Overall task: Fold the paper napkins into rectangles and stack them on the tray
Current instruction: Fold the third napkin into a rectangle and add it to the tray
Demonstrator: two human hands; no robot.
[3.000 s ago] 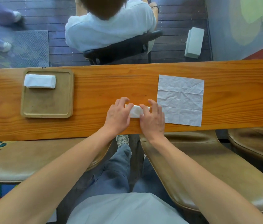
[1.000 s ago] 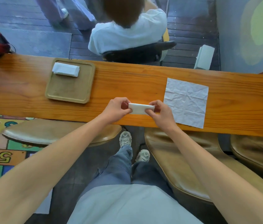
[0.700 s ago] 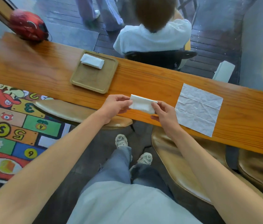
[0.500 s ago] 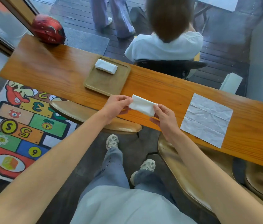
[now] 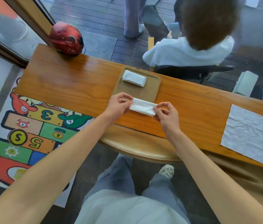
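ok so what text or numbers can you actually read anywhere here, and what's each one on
"3" on the play mat, yellow panel
"4" on the green panel
"5" twice, on the orange panel and, mirrored, on a yellow disc
Small letters on the mat's cartoon caps: too small to be sure.
Nothing readable on the napkins, tray or helmet.

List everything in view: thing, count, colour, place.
Long wooden counter: 1, orange-brown, across the frame.
Square wooden tray: 1, tan, on the counter.
Folded white paper napkin: 1, far side of the tray.
Unfolded white paper napkin: 1, flat on the counter, right.
Red helmet: 1, counter's far left end.
Numbered play mat: 1, multicoloured, floor left.
Seated person in a white top: 1, beyond the counter.
Hands: left and right, pinching a freshly folded white napkin at its ends, over the tray's near edge.
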